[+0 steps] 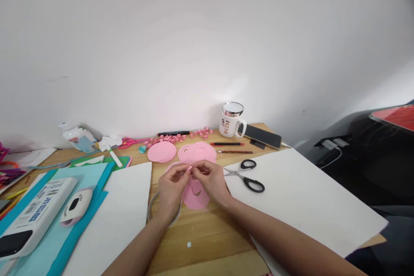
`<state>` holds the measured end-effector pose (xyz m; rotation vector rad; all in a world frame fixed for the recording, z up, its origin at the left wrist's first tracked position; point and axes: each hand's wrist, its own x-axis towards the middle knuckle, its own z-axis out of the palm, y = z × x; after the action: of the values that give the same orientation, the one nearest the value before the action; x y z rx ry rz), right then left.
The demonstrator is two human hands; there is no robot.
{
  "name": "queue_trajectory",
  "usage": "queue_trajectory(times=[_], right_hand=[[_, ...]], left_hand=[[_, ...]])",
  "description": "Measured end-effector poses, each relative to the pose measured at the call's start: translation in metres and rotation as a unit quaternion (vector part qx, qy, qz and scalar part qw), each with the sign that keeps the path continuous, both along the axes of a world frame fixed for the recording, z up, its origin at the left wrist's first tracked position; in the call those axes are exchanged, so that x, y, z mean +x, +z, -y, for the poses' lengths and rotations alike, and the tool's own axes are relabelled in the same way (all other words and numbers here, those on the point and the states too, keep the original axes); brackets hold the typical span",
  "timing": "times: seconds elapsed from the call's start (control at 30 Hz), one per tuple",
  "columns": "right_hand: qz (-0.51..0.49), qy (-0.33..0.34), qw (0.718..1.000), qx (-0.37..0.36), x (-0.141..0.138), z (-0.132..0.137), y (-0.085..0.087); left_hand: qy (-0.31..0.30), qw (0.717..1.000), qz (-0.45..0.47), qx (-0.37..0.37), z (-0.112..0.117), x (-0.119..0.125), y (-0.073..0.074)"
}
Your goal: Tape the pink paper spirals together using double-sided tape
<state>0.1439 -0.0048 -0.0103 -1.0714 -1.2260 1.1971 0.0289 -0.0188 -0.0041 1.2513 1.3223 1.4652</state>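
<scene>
A person's left hand (171,189) and right hand (211,182) meet above a wooden counter (213,241), both pinching a small pink paper piece (190,167), mostly hidden between them, over pink paper discs (196,201) with cut-out openings. A light, even pinch likely suits such thin stock, sparing it creases. Behind, a white mug (228,127) reads "5" and "2"; blue lettering on a white box (34,223) is too small to make out

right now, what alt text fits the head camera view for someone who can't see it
A person's left hand and right hand pinch close together over pink paper on a wooden desk; anything held is too small to make out. Black-handled scissors lie on white paper to the right.
</scene>
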Motion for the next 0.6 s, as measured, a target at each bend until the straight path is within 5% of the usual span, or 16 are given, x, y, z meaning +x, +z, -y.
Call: queue_trajectory(times=[0.6], right_hand=[[0.052,-0.007,0.999,-0.001,0.0008,0.0011,0.0041]], left_hand=[[-0.024,0.996,0.071,-0.053,-0.0008,0.0034,-0.0006]])
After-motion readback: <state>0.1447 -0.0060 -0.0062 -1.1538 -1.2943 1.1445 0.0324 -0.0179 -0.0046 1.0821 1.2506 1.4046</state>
